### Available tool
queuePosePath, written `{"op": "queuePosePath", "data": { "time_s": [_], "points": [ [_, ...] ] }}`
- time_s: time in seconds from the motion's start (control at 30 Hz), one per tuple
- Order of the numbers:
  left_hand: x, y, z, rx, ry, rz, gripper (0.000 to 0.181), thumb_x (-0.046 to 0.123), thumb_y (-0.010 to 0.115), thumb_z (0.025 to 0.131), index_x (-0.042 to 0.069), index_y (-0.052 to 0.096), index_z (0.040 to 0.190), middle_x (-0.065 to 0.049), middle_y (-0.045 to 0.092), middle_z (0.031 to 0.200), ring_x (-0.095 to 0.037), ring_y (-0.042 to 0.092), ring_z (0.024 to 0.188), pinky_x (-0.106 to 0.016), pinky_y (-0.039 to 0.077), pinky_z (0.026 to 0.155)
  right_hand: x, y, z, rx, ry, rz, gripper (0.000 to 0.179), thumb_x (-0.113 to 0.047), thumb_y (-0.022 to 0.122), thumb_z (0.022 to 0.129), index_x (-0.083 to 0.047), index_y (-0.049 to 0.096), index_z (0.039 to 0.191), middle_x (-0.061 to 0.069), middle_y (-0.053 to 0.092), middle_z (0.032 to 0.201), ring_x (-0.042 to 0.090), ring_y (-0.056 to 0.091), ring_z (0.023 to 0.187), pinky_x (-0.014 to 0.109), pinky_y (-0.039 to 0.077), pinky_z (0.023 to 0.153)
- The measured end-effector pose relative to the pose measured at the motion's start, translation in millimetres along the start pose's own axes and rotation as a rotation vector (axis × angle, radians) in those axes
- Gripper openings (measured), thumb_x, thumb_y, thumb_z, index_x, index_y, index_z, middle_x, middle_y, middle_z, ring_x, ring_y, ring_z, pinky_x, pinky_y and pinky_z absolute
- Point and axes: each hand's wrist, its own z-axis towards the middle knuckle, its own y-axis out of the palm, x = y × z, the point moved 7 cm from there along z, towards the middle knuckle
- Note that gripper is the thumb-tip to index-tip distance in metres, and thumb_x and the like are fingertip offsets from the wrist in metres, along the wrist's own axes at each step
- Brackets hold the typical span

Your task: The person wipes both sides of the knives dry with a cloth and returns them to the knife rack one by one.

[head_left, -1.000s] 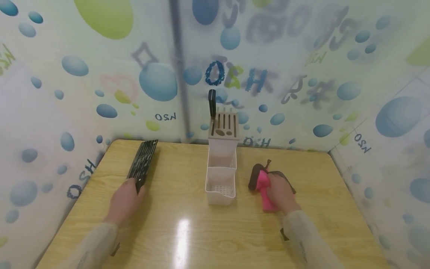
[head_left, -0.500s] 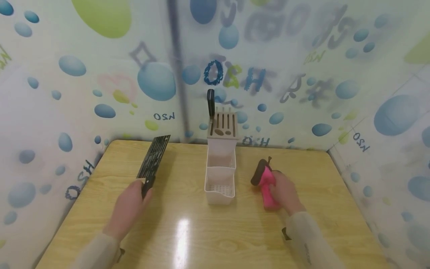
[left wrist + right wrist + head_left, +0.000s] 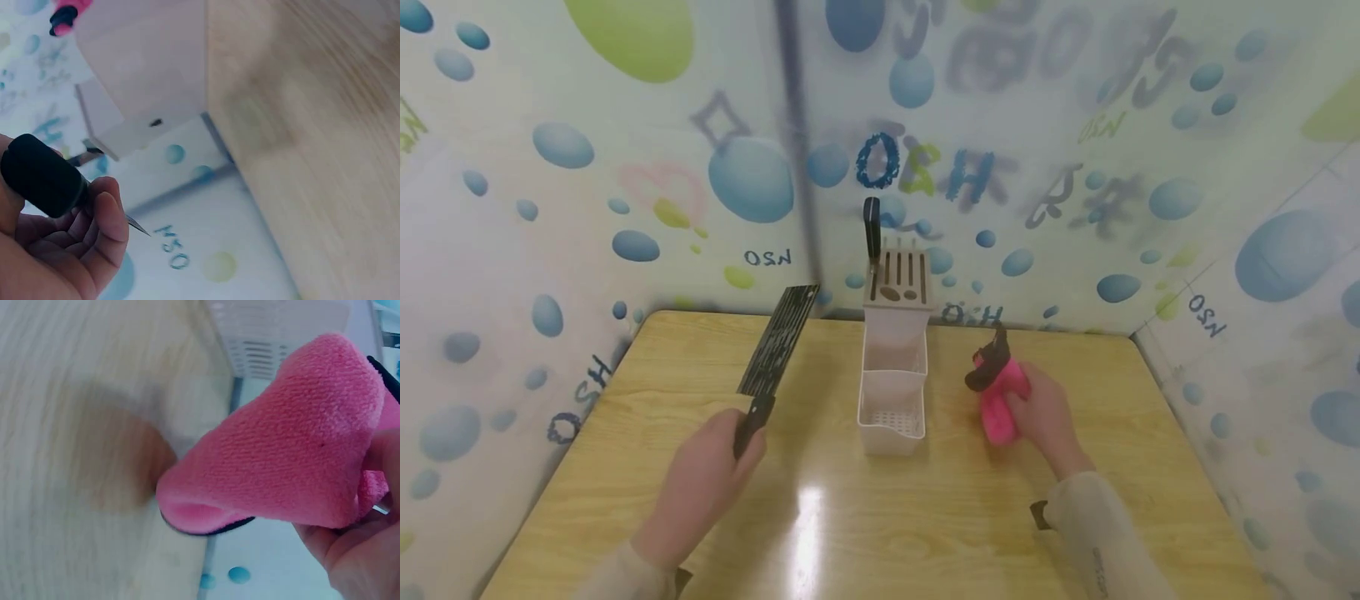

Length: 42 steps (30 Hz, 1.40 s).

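My left hand (image 3: 700, 479) grips the black handle of a cleaver (image 3: 778, 342), whose dark, streaked blade tilts up and to the right above the table. In the left wrist view, the butt of that handle (image 3: 44, 178) pokes out of the curled fingers. With my right hand (image 3: 1048, 421) I hold a bunched pink cloth (image 3: 281, 450) with a dark backing or trim, raised over the table. Between both hands stands a white knife holder (image 3: 897, 323) with a slotted brownish top and two front bins. One black-handled knife (image 3: 872, 227) stands in its leftmost slot.
The wooden table (image 3: 880, 533) runs back to a wall (image 3: 700, 208) printed with blue and green bubbles and lettering. Side walls with the same pattern close in at left and right.
The left hand has carried the cleaver rightward and up, closer to the knife holder. The right hand has lifted the pink cloth slightly, and the cloth has turned in its grip.
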Motion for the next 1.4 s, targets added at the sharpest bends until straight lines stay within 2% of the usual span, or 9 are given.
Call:
{"op": "queuePosePath", "data": {
  "time_s": [0.1,0.3,0.53,0.6,0.7,0.9,1.07,1.23,1.4],
  "points": [
    [13.6,-4.8,-2.1,0.042,0.053,0.003,0.014,0.012,0.071,0.09,0.005,0.059,0.086,0.003,0.046,0.067,-0.009,0.039,0.056,-0.025,0.035,0.047,-11.6,-5.9,-0.9,0.052,-0.046,0.05,0.035,-0.005,0.066,0.094,0.003,0.062,0.128,0.027,0.069,0.119,0.046,0.066,0.11,0.061,0.052,0.094],
    [32.7,-8.2,-4.3,0.037,0.078,-0.026,0.014,0.013,0.073,0.09,0.005,0.062,0.09,0.005,0.048,0.07,-0.006,0.039,0.057,-0.023,0.036,0.048,-38.3,-17.5,-3.5,0.137,-0.129,0.121,0.035,-0.002,0.069,0.09,0.004,0.064,0.124,0.027,0.071,0.111,0.043,0.066,0.102,0.059,0.054,0.088],
    [60.7,-11.7,-1.3,0.198,0.256,-0.059,0.016,0.014,0.073,0.084,0.005,0.06,0.087,0.007,0.047,0.067,-0.003,0.038,0.056,-0.019,0.035,0.045,-70.9,-31.7,-7.0,0.222,-0.191,0.171,0.03,-0.001,0.069,0.088,0.005,0.065,0.117,0.026,0.071,0.1,0.041,0.066,0.092,0.057,0.053,0.08],
    [67.4,-9.7,1.0,0.214,0.283,-0.074,0.017,0.014,0.073,0.083,0.005,0.059,0.086,0.008,0.045,0.066,-0.003,0.037,0.055,-0.019,0.034,0.045,-79.0,-36.0,-7.9,0.248,-0.204,0.195,0.032,-0.002,0.071,0.088,0.006,0.065,0.118,0.027,0.071,0.101,0.042,0.066,0.092,0.057,0.053,0.08],
    [75.7,-4.1,4.9,0.203,0.288,-0.086,0.018,0.014,0.074,0.082,0.007,0.057,0.084,0.008,0.043,0.066,-0.003,0.035,0.056,-0.019,0.032,0.046,-91.4,-42.6,-9.0,0.292,-0.235,0.228,0.037,-0.003,0.072,0.086,0.005,0.065,0.122,0.026,0.071,0.106,0.042,0.066,0.096,0.056,0.053,0.082],
    [91.8,6.6,11.4,0.197,0.311,-0.079,0.02,0.013,0.075,0.08,0.007,0.057,0.085,0.007,0.044,0.068,-0.006,0.038,0.057,-0.021,0.034,0.046,-118.0,-53.5,-10.3,0.377,-0.357,0.279,0.043,0.001,0.071,0.086,0.001,0.065,0.129,0.024,0.072,0.113,0.041,0.07,0.099,0.057,0.056,0.083],
    [100.2,11.7,15.6,0.212,0.324,-0.097,0.016,0.008,0.076,0.079,0.005,0.062,0.087,0.003,0.052,0.07,-0.007,0.042,0.058,-0.022,0.037,0.047,-129.5,-58.2,-9.5,0.443,-0.433,0.252,0.041,0.003,0.069,0.087,0.002,0.067,0.127,0.022,0.073,0.114,0.04,0.071,0.098,0.056,0.057,0.083],
    [103.3,13.2,19.4,0.222,0.339,-0.102,0.015,0.006,0.074,0.079,0.009,0.06,0.079,0.004,0.046,0.066,-0.003,0.035,0.055,-0.018,0.031,0.044,-138.6,-60.1,-8.8,0.513,-0.529,0.217,0.042,0.006,0.068,0.084,0.002,0.068,0.126,0.021,0.073,0.116,0.039,0.071,0.102,0.055,0.057,0.087],
    [105.0,14.3,22.1,0.224,0.351,-0.099,0.017,0.008,0.074,0.08,0.01,0.058,0.077,0.004,0.045,0.066,-0.004,0.034,0.053,-0.018,0.03,0.044,-152.5,-57.6,-6.0,0.522,-0.619,0.124,0.045,0.006,0.066,0.088,-0.003,0.068,0.131,0.018,0.071,0.125,0.038,0.066,0.114,0.051,0.054,0.098]
  ]
}}
